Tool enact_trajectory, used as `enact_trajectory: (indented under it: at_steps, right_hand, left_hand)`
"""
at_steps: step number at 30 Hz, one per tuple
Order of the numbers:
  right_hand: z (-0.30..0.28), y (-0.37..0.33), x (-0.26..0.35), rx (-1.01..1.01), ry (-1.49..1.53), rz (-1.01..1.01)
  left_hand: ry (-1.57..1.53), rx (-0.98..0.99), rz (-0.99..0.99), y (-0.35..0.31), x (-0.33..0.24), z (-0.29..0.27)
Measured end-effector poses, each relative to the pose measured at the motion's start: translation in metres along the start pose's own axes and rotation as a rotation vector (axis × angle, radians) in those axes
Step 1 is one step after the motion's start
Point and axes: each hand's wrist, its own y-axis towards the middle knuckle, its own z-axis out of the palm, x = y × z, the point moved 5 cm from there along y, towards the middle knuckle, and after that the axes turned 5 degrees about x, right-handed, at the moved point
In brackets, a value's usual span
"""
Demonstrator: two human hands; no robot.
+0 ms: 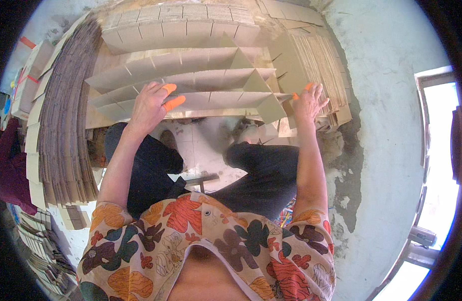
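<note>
Long slotted cardboard strips [211,99] stand on edge in rows across a work surface. Near their right ends, a slotted cross strip [271,106] runs through several of them at a slant. My left hand [149,104] is over the two nearest strips toward their left part. Orange covers sit on its thumb and forefinger, which are apart; whether they touch the cardboard I cannot tell. Just right of the cross strip is my right hand [309,103], its fingers spread beside stacked cardboard pieces [318,65]. It wears orange covers too.
A tall stack of cardboard [68,115] stands close on my left. Bundled slotted strips [183,32] line the far side. A pale, stained wall [376,125] rises on the right. Pale boxes [32,83] stand at far left, above dark red cloth [12,168].
</note>
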Motion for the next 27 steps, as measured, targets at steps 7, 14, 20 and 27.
enact_trajectory:
  at_steps: [7,14,20,27]
  right_hand:
    - [0.005,-0.004,0.007,-0.187,0.088,-0.085]
    - [-0.001,0.001,0.003,-0.154,0.108,-0.038]
    - [-0.009,0.005,-0.004,-0.287,0.131,-0.024]
    - [-0.130,0.019,-0.046,-0.250,0.715,0.016]
  left_hand:
    - [-0.018,-0.024,0.022,0.002,-0.002,0.008]
    - [-0.003,-0.001,0.010,0.002,-0.001,0.014]
    - [0.077,-0.094,0.072,0.002,-0.007,0.012]
    - [0.001,-0.047,0.022,0.003,-0.007,0.015]
